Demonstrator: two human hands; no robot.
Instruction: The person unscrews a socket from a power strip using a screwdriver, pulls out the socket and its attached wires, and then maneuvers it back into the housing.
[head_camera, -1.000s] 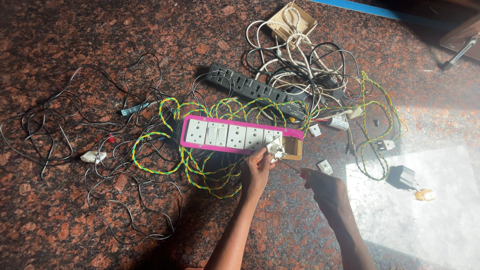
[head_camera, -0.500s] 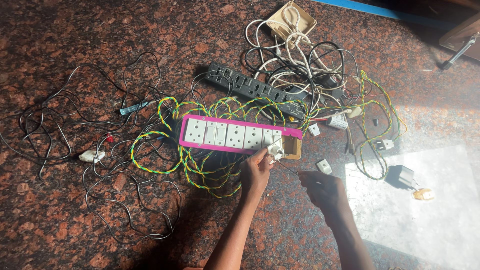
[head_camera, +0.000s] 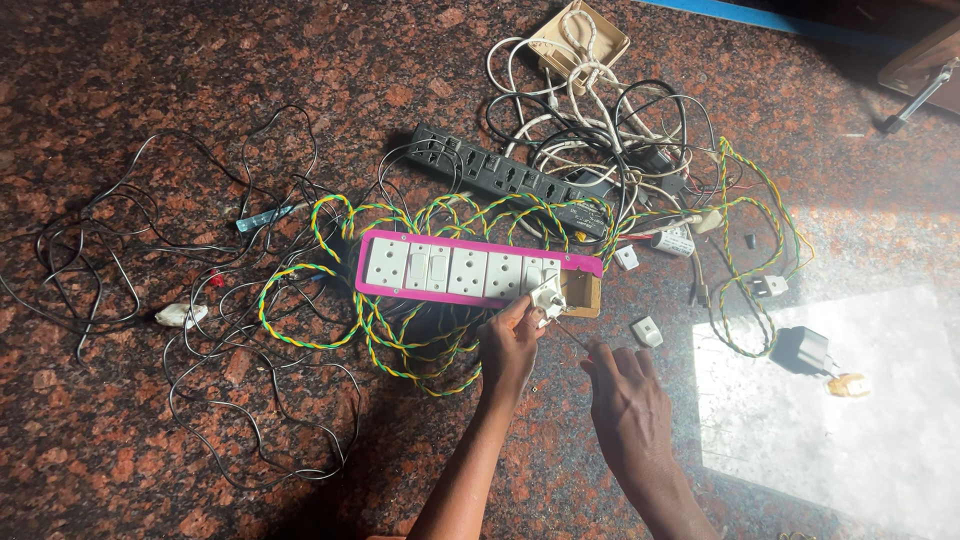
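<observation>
Left hand: my left hand (head_camera: 508, 345) pinches a small white socket piece (head_camera: 546, 298), fingers closed round it, right at the open end of the switch board.
Right hand: my right hand (head_camera: 625, 395) rests on the stone floor (head_camera: 120, 60) just beside it, fingers curled narrow near a thin dark wire (head_camera: 572, 335); I cannot tell whether they grip it.
Board: the white switch board with the pink rim (head_camera: 470, 270) lies flat in the middle, with a bare wooden box end (head_camera: 582, 295) showing at its right.
Around it: yellow-green twisted wire (head_camera: 330, 300) loops under and about the board; a black power strip (head_camera: 510, 180) lies just behind, under white and black cords (head_camera: 600, 110).
Loose bits: a small white part (head_camera: 648, 331) sits near my right hand, a black plug adapter (head_camera: 803, 350) farther right in the sun patch.
Risk, wire: as I judge it, the thin wire could slip or snap if I tug the socket piece away too hard.
Risk, clutter: the twisted loops could snag my wrist and drag the board.
Risk, parts: a careless sweep could scatter the small bits.
</observation>
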